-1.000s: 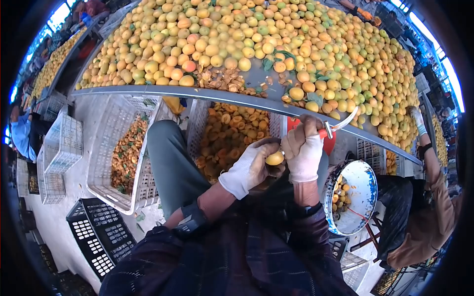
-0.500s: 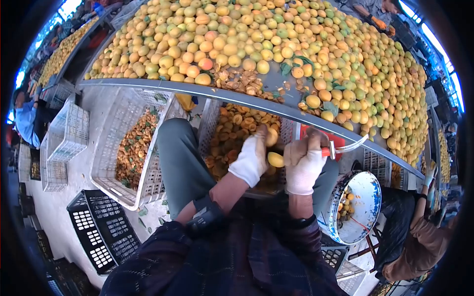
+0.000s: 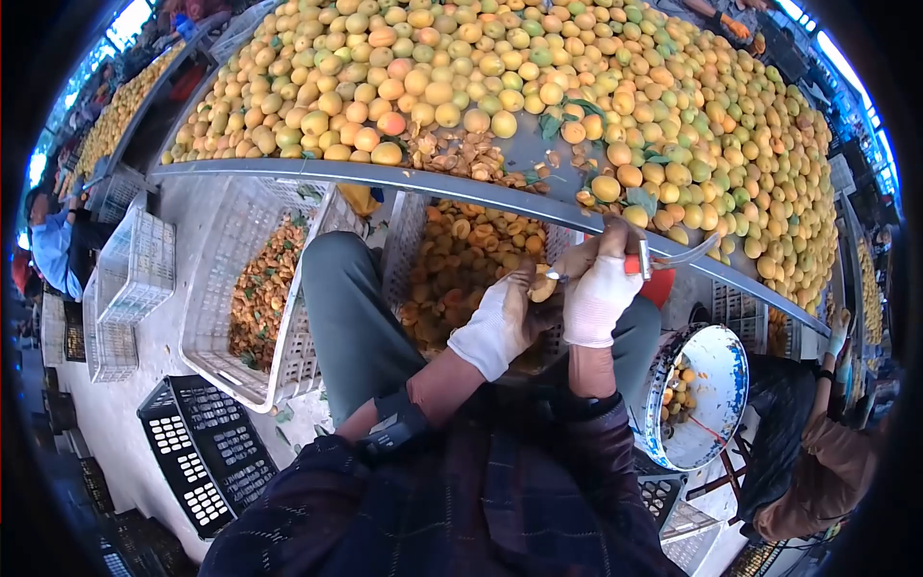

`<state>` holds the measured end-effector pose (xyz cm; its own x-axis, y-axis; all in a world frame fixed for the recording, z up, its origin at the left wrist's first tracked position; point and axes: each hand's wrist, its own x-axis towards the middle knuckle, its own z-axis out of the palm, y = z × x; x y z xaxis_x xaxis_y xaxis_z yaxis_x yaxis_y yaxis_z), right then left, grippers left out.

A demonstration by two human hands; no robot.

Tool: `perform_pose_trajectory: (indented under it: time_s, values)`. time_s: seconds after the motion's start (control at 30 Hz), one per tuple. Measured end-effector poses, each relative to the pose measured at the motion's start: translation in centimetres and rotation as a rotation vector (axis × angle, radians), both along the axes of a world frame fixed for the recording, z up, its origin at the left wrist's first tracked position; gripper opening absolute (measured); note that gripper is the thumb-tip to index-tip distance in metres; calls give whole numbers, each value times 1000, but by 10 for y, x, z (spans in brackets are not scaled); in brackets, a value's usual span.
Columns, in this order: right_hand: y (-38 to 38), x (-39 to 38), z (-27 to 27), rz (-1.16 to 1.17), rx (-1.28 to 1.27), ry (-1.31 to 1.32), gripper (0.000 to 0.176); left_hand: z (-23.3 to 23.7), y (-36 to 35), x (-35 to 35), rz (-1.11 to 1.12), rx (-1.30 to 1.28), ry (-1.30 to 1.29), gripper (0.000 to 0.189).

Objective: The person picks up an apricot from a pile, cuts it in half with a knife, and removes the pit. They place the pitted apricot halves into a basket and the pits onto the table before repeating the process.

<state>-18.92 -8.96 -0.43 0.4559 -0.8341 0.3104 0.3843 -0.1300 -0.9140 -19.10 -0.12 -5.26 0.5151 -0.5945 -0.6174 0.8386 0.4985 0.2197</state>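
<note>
My left hand (image 3: 505, 317), in a white glove with stained fingers, pinches an apricot (image 3: 541, 286) above a crate of apricot halves (image 3: 471, 240) between my knees. Just to the right, my right hand (image 3: 598, 287), also gloved, is closed around a red-handled tool (image 3: 635, 265) with curved metal arms sticking out to the right. A small metal tip on the left side of that hand meets the apricot. My fingers hide most of the tool.
A metal-edged table (image 3: 385, 178) heaped with apricots spans the front, with pit scraps at its edge. To the left stand a white crate of scraps (image 3: 264, 394) and a black crate (image 3: 207, 452). A white bucket (image 3: 716, 385) and a person (image 3: 817, 462) are at right.
My left hand has moved right and slightly down, bringing the apricot against the tool. A loose yellow piece between the hands is gone from view. My right hand has risen slightly.
</note>
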Motion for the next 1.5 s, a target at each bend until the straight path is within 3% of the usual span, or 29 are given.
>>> perform_pose_trajectory:
  time_s: [0.03,0.1,0.17,0.27,0.37,0.57,0.6,0.7,0.73,0.77,0.83,0.9,0.93,0.97,1.0,1.03,1.1,1.17,1.2,1.23,1.27,1.3,1.37,1.43,1.5]
  values:
    - [-1,-4,-3,-2,-1,-4,14,0,-4,-2,-2,-1,-4,32]
    - [11,-15,15,169,234,-28,14,3,-6,-7,81,82,-22,33]
    - [10,-16,13,105,152,36,13,8,-5,-15,65,111,-58,32]
    - [-1,-19,14,304,545,-171,13,19,-8,-19,120,208,-124,25]
    - [-8,-20,3,406,707,-198,14,29,-11,-20,85,204,-152,22]
    - [-15,-29,-12,585,876,-217,20,27,3,-16,-29,125,62,23]
    - [-14,-30,-11,648,928,-225,20,21,6,-12,-34,21,134,24]
    - [-9,-28,-3,541,896,-224,20,30,15,-8,-34,-80,153,23]
    - [-13,-33,6,591,837,-265,21,37,16,-6,-37,24,-11,22]
    - [-20,-35,9,612,619,-268,20,45,18,-4,-37,126,-175,22]
    - [-29,-46,28,537,257,245,19,37,27,3,-91,40,-153,25]
    - [-28,-48,17,609,-188,589,28,40,29,3,-128,28,-377,39]
    - [-25,-50,12,624,-211,647,29,40,35,5,-174,-133,-481,55]
    - [-17,-51,13,641,-230,704,30,39,36,4,-174,-135,-478,55]
    - [-21,-49,0,649,-65,580,24,37,36,4,-215,-127,-617,58]
    - [-21,-50,0,649,-66,579,24,37,36,5,-258,-117,-757,60]
    - [-17,-51,13,581,548,508,18,49,41,4,-253,-201,-624,56]
    - [-11,-47,5,486,527,413,15,55,45,5,-236,43,-625,38]
    - [-8,-48,7,440,415,434,15,52,41,8,-214,76,-490,23]
    - [-5,-49,9,395,306,456,15,53,38,7,-210,79,-487,23]
    - [2,-48,11,355,190,471,14,58,34,6,-227,247,-525,20]
    - [3,-48,9,357,187,466,14,62,30,7,-245,412,-567,18]
    - [0,-51,3,333,229,427,16,56,30,18,-178,447,-609,18]
    - [-8,-60,-3,396,327,496,14,66,41,50,30,505,-732,16]
    - [-16,-67,-32,444,191,597,16,75,55,104,144,536,-1001,16]
